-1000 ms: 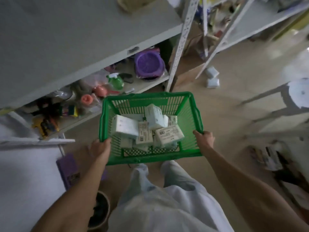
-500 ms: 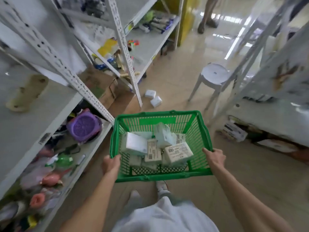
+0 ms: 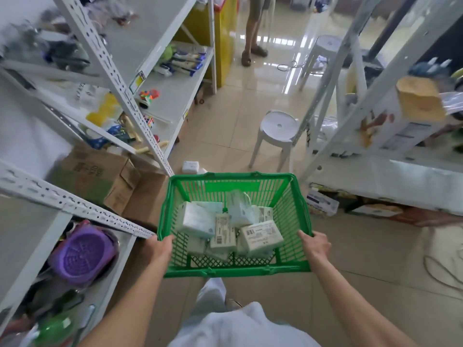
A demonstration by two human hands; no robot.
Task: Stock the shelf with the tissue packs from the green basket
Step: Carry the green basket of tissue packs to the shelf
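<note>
I carry a green plastic basket (image 3: 295, 204) in front of me at waist height, over the aisle floor. Several white tissue packs (image 3: 260, 237) lie jumbled inside it, some with barcode labels facing up. My left hand (image 3: 160, 249) grips the basket's left rim and my right hand (image 3: 314, 244) grips its right rim. A white metal shelf unit (image 3: 175, 78) runs along the left side of the aisle. Two more white packs (image 3: 190, 167) lie on the floor just beyond the basket.
A purple round container (image 3: 82, 254) sits on the low left shelf. An open cardboard box (image 3: 100, 176) stands on the floor by the shelf post. A white stool (image 3: 278, 132) is ahead, a second shelf unit (image 3: 390, 176) to the right, and a person's legs (image 3: 253, 28) stand far ahead.
The view has swung up from the lower shelf to the aisle ahead. The basket stays held in both hands and has moved forward past the shelf post.
</note>
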